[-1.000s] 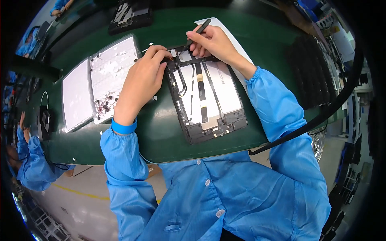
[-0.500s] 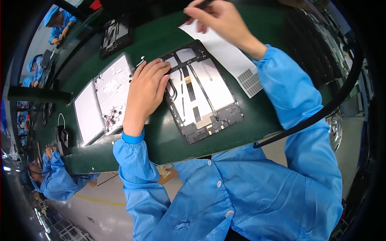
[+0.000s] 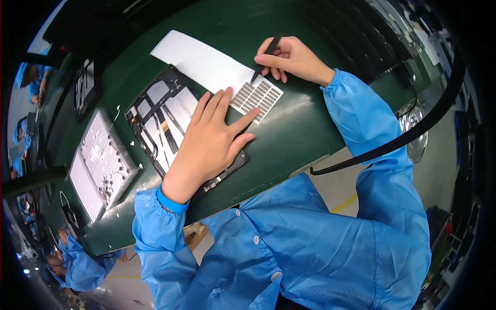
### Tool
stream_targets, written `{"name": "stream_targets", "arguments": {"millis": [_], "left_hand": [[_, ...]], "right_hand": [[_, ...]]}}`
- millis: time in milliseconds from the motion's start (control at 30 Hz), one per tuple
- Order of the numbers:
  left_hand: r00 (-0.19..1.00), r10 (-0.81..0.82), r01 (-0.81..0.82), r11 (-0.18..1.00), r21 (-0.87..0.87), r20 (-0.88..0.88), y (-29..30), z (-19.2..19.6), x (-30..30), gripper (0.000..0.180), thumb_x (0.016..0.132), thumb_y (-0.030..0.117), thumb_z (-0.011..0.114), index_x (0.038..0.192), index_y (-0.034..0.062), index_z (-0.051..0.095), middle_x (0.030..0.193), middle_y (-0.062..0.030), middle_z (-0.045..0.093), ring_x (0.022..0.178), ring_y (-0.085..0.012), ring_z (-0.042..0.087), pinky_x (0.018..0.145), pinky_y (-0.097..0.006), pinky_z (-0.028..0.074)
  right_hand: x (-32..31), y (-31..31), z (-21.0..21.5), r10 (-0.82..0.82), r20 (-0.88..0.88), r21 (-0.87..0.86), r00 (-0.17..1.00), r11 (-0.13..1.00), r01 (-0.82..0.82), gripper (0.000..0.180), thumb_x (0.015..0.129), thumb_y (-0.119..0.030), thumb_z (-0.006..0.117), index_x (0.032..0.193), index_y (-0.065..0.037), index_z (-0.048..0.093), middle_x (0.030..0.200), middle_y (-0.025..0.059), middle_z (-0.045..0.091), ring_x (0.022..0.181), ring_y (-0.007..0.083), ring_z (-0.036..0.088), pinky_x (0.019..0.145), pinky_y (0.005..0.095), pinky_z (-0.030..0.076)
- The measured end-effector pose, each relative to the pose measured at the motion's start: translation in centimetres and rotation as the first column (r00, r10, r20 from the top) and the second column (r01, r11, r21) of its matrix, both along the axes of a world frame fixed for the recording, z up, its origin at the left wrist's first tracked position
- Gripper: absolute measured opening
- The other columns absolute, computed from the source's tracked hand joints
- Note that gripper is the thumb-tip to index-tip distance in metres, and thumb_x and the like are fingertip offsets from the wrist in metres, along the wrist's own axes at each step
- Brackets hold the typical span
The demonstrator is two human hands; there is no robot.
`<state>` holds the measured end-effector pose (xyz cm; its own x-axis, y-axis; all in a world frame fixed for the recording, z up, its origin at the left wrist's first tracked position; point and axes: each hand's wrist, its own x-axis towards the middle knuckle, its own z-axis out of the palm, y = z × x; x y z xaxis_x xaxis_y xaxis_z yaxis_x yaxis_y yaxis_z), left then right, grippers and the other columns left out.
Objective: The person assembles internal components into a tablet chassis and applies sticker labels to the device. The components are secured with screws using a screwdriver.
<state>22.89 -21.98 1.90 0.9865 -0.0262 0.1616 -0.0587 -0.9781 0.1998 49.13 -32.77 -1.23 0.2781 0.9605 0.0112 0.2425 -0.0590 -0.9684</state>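
My right hand (image 3: 292, 59) pinches a pair of black tweezers (image 3: 270, 47). Their tip meets the upper edge of a block of small grey-brown stickers on a long white backing sheet (image 3: 199, 56). Fingers spread, my left hand (image 3: 204, 139) lies across an opened tablet (image 3: 182, 110) and reaches onto the sheet, its index fingertip on the sticker block. The tablet lies inside up, showing silver plates, black flat cables and a dark frame. My left palm and fingers hide much of its lower right part.
To the left, a clear-edged tray (image 3: 116, 147) holds white sheets and several small dark parts with wires. Another opened tablet (image 3: 85, 88) lies at the far left. Black slabs (image 3: 346, 39) are stacked at the back right. A black cable (image 3: 403, 144) arches across the right side. Co-workers sit at the left.
My right hand has come down to the sticker block with the tweezers. My left hand has shifted right across the tablet onto the sheet. The whole view has turned.
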Motion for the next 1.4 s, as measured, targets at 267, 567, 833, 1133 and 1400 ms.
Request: {"name": "stream_targets", "arguments": {"millis": [267, 567, 833, 1133, 1400], "left_hand": [[0.999, 0.021, -0.022, 0.999, -0.041, -0.025, -0.3, 0.2, -0.1, 0.04, 0.1, 0.034, 0.053, 0.137, 0.0222, 0.063, 0.146, -0.0259, 0.045, 0.136, -0.0405, 0.043, 0.119, -0.051, 0.027], [0.987, -0.062, 0.088, 0.981, -0.173, 0.148, 3.2, 1.0, -2.1, 0.038, 0.1, 0.029, 0.054, 0.136, 0.019, 0.061, 0.144, -0.017, 0.05, 0.128, -0.0402, 0.051, 0.113, -0.05, 0.038], [0.766, 0.522, -0.372, 0.836, -0.402, 0.376, 9.2, -2.1, -4.4, 0.019, 0.094, 0.01, 0.061, 0.111, 0.0041, 0.066, 0.122, -0.0124, 0.062, 0.103, -0.0336, 0.063, 0.089, -0.039, 0.05], [0.789, 0.519, -0.422, 0.847, -0.323, 0.329, 9.5, -2.2, -4.2, 0.02, 0.095, 0.013, 0.06, 0.112, 0.0065, 0.068, 0.121, -0.0108, 0.064, 0.107, -0.0331, 0.062, 0.096, -0.041, 0.046], [0.825, 0.42, -0.378, 0.908, -0.184, 0.378, 9.7, -2.3, -3.5, 0.02, 0.092, 0.014, 0.063, 0.107, 0.0088, 0.074, 0.12, -0.0085, 0.066, 0.11, -0.031, 0.061, 0.096, -0.042, 0.045]], "right_hand": [[0.0, 0.4, 0.0, 0.056, -0.018, 0.013, 0.998, 0.998, -0.055, 0.025, 0.098, -0.025, 0.067, 0.101, 0.0, 0.065, 0.081, 0.0095, 0.071, 0.059, 0.008, 0.061, 0.051, 0.021, 0.049], [-2.0, 5.4, 0.5, -0.102, -0.262, 0.087, 0.96, 0.988, 0.129, 0.034, 0.099, -0.033, 0.066, 0.107, -0.001, 0.064, 0.088, 0.0075, 0.069, 0.072, 0.0106, 0.066, 0.065, 0.0228, 0.053], [-6.5, 15.2, -1.7, -0.005, -0.186, 0.159, 0.983, 0.987, 0.035, 0.036, 0.094, -0.037, 0.072, 0.096, -0.001, 0.067, 0.077, 0.0031, 0.065, 0.061, 0.0055, 0.058, 0.053, 0.0209, 0.045], [-6.4, 15.6, -3.5, 0.004, -0.148, 0.177, 0.989, 0.984, 0.022, 0.037, 0.092, -0.038, 0.074, 0.094, -0.001, 0.067, 0.076, 0.0049, 0.066, 0.061, 0.0093, 0.062, 0.056, 0.0221, 0.051], [-7.1, 15.4, -2.4, -0.026, -0.076, 0.188, 0.997, 0.981, 0.04, 0.035, 0.092, -0.037, 0.074, 0.098, -0.003, 0.068, 0.078, 0.0039, 0.067, 0.068, 0.0088, 0.064, 0.06, 0.0219, 0.052]]}}
